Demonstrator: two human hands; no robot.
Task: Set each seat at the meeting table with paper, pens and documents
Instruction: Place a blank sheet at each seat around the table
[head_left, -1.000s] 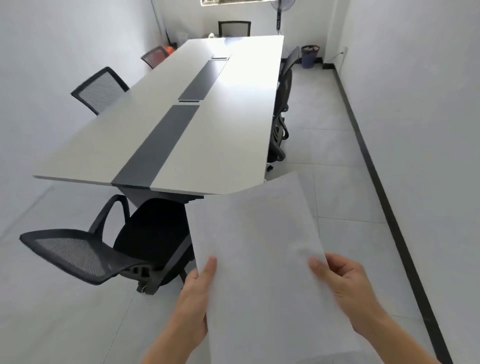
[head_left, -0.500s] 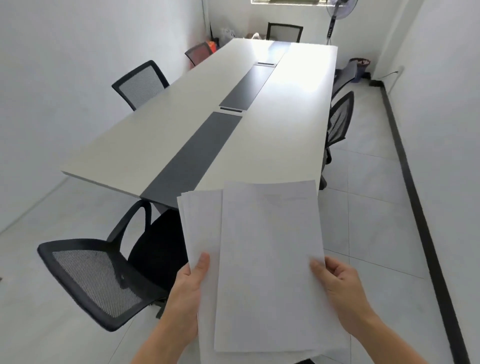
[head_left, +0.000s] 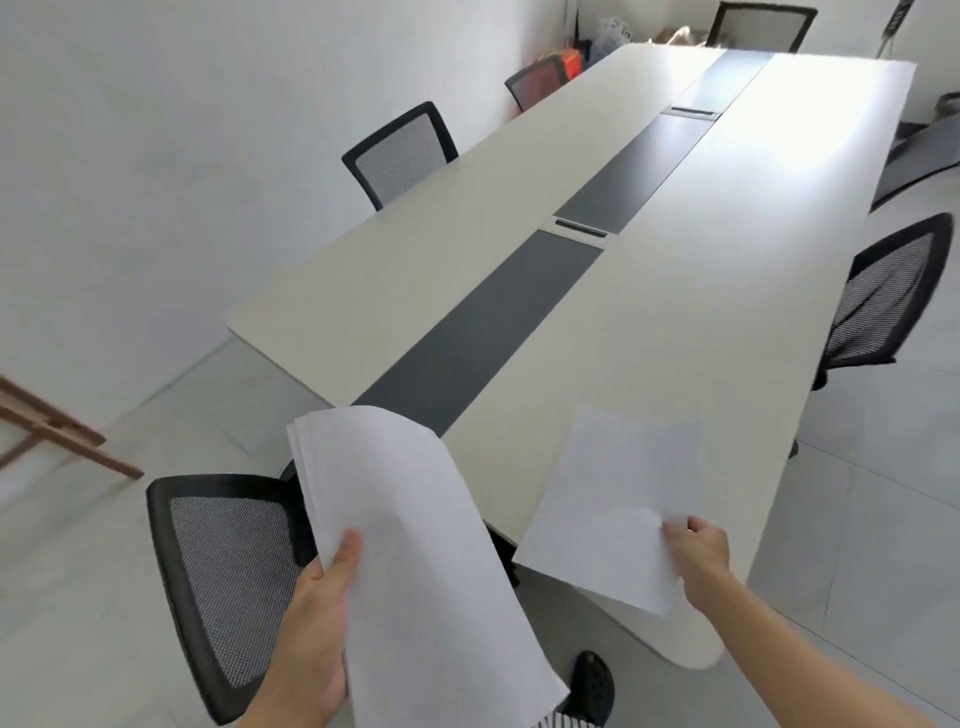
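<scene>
We stand at the near end of a long pale table (head_left: 415, 270) that runs away from us, a dark grey strip (head_left: 483, 343) down its middle with two small hatches (head_left: 581, 228) set into it. Black mesh chairs ring it: one at the near end just beside us (head_left: 228, 582), one at the left side (head_left: 400, 153), one at the right side (head_left: 883, 306), more further off. A wooden frame (head_left: 57, 426) shows at the left edge above the tiled floor (head_left: 893, 509).

Our left hand (head_left: 311, 634) grips a stack of paper (head_left: 410, 545), thumb laid on top and fingers hidden beneath; the sheets bow over at their far end and hang above the near chair and the near edge of the table. Our right hand (head_left: 698, 553) pinches a single sheet (head_left: 608, 509) by its near right corner. That sheet lies flat over the near right corner of the table, its near edge jutting past the rim; we cannot tell whether it touches the surface. The two lots of paper are apart. A dark shoe (head_left: 592, 686) shows at the bottom.
</scene>
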